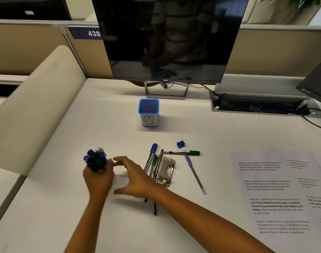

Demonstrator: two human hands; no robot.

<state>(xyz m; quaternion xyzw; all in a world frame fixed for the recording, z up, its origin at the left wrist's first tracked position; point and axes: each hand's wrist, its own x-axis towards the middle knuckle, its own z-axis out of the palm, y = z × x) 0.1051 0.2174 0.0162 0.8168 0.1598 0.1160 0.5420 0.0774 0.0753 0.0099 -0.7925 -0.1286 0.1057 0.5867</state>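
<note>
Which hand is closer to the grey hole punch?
Right. The right hand is open just left of the punch; the left hand grips pens farther left.

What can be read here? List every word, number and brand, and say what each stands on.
"438": blue sign on the partition.
"DELL": lower bezel of the monitor.
"BIN": white label on the blue mesh cup, turned sideways.
"Village life is a peaceful": printed sheets; the rest too small.
Green-capped marker: print too blurred to read.
</note>
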